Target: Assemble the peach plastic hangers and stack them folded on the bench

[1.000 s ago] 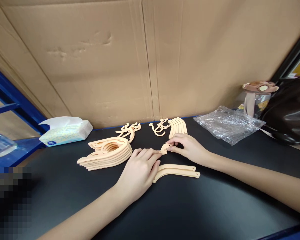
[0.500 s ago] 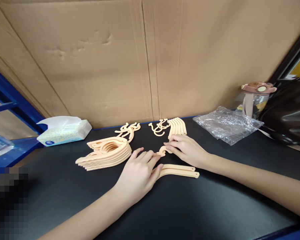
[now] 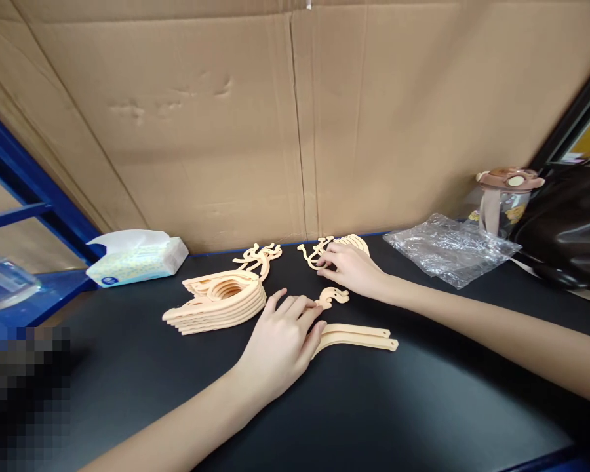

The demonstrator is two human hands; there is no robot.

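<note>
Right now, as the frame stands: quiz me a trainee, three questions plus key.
1. Which is nearer the small curved piece: the left hand or the right hand?
2. True or false: the tissue pack lies to the left of the stacked pieces.
3. The crumpled, see-through sheet near the bottle is: A) paper, B) plastic, C) cloth.

Key: 1. Left hand, its fingertips right at the piece. 2. True. 3. B.

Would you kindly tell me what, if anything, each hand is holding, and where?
The left hand is at the left end of the small curved piece, and the right hand is at the hooks; whether either grips anything cannot be told.
</note>
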